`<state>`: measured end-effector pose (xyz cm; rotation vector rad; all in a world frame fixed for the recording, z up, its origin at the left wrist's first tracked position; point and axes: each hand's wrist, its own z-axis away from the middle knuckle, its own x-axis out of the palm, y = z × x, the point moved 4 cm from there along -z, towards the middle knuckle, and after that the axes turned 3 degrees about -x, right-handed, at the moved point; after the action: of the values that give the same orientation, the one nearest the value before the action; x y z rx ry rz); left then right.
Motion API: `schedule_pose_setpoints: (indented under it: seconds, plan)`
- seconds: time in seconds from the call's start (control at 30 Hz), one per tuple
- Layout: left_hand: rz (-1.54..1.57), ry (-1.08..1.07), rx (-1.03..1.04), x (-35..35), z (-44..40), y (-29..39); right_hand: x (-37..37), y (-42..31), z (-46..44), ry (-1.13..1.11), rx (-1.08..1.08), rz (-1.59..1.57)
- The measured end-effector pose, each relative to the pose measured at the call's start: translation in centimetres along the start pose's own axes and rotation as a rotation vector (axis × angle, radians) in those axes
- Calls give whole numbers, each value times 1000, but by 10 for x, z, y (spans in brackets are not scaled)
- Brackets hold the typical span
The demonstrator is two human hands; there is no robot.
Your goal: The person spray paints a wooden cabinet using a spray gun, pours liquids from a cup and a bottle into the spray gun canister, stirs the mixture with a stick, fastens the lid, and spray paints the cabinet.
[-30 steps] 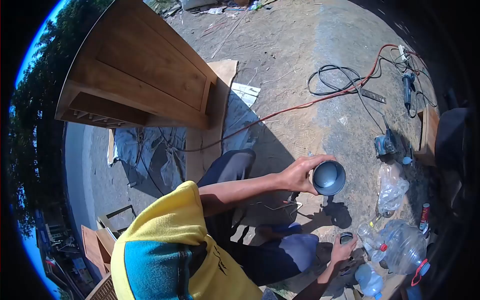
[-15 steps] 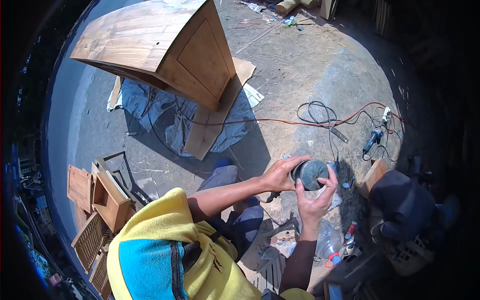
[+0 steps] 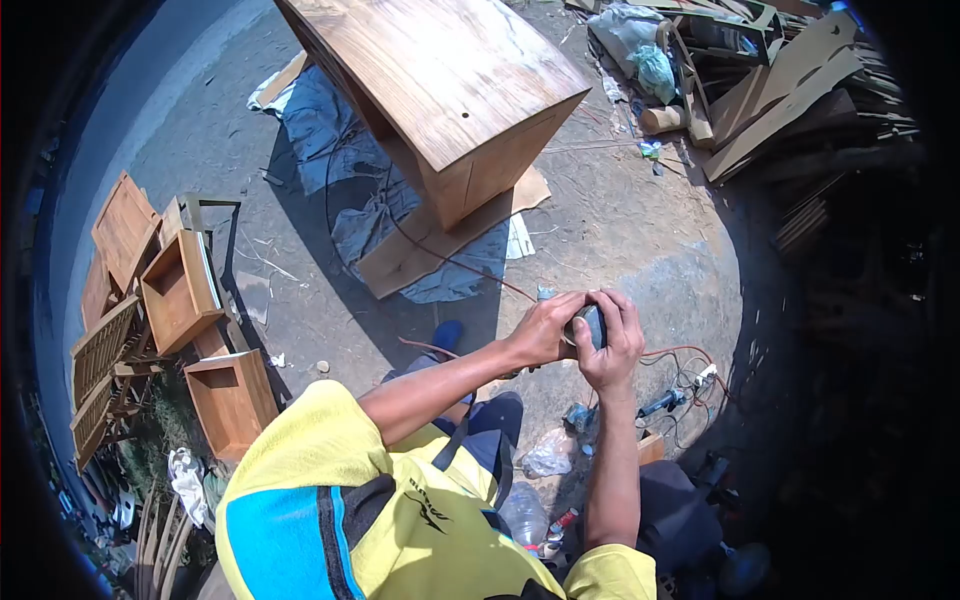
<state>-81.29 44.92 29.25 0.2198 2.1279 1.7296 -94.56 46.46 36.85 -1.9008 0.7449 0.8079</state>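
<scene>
A round, dark grey-green tin-like object (image 3: 588,326) is held up between both hands, in front of my body. My left hand (image 3: 545,330) grips its left side, fingers wrapped round it. My right hand (image 3: 614,345) is closed over its top and right side. Most of the object is hidden by the fingers, and its exact kind cannot be made out. Beyond the hands, a wooden cabinet (image 3: 505,85) stands on cardboard (image 3: 400,258) and a blue-grey cloth (image 3: 315,135).
Wooden drawers (image 3: 232,405) and slatted pieces (image 3: 100,350) lie at left. Below the hands are a blue power tool (image 3: 580,416), a plastic bag (image 3: 548,456) and a bottle (image 3: 523,515). An angle grinder (image 3: 660,403) and cords lie right, near another person's dark clothing (image 3: 685,510).
My view has swung, so the cabinet sits further right. The round object has turned from face-on to edge-on, and my right hand now wraps over its top.
</scene>
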Motion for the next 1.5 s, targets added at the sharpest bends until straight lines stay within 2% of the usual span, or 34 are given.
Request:
schedule_pose_setpoints:
  seconds: [0.1,0.13,0.17,0.23,0.27,0.3,0.37,0.43,0.5,0.57,0.63,0.7,0.73,0.77,0.8,0.83,0.9,0.93,0.97,1.03,1.1,1.13,1.2,1.27,1.3,1.37,1.4,1.43,1.47,1.5]
  plan:
    - [-48,136,33,-15,-6,-3,13,-9,-24,27,33,18]
    - [-40,174,27,-19,-7,-2,17,-4,-29,-77,13,22]
    - [-44,214,30,-25,-8,0,16,-1,-38,-76,-36,3]
    - [-17,250,-44,-32,-13,16,4,5,-45,-4,59,-294]
    - [-16,285,-46,-36,-16,24,7,18,-37,117,261,-627]
    - [-18,318,-44,-38,-21,29,7,29,-25,106,227,-639]
    - [-57,422,-32,-35,-32,39,8,69,15,127,368,-731]
    - [-89,506,-20,-27,-48,46,25,82,49,-206,254,-665]
    - [-65,529,-106,-13,-62,52,29,60,49,-382,134,-504]
    - [-79,543,-126,6,-78,60,60,104,56,-359,202,-576]
    - [-161,684,-71,20,-93,62,73,133,42,-341,267,-658]
    - [-202,713,-93,37,-107,64,59,144,24,-45,46,-682]
    - [-129,744,-117,42,-113,67,52,151,22,-51,52,-693]
    - [-56,777,-138,44,-118,69,46,158,20,-149,48,-713]
    - [77,706,-305,46,-121,74,42,165,20,-249,44,-730]
    - [73,712,-313,50,-121,74,40,177,20,-256,45,-737]
    - [75,609,-174,60,-120,76,33,182,16,-215,-131,-582]
    - [-33,650,-83,63,-111,77,29,179,13,-230,-162,-575]
    - [-44,684,-92,66,-95,73,24,176,11,-245,-193,-570]
    - [-67,805,-259,69,-36,51,31,164,14,-254,-132,-495]
    - [142,985,-510,89,37,-17,41,126,18,-342,-102,-602]
    - [156,1021,-569,100,69,-32,54,117,27,-405,-108,-627]
    - [184,1048,-633,122,123,-65,90,102,47,-494,-130,-640]
    - [280,976,-729,141,165,-108,130,84,64,-580,-86,-733]
    - [302,924,-737,145,172,-113,144,73,70,-543,-100,-674]
    - [221,937,-763,138,176,-126,184,72,83,-507,-36,-780]
    - [289,951,-697,141,185,-149,200,77,88,-443,-41,-696]
    - [287,945,-716,140,196,-166,215,86,90,-328,-71,-690]
    - [285,955,-719,144,212,-196,233,103,96,-196,-181,-590]
    - [274,967,-725,147,232,-226,258,120,97,-271,-62,-673]
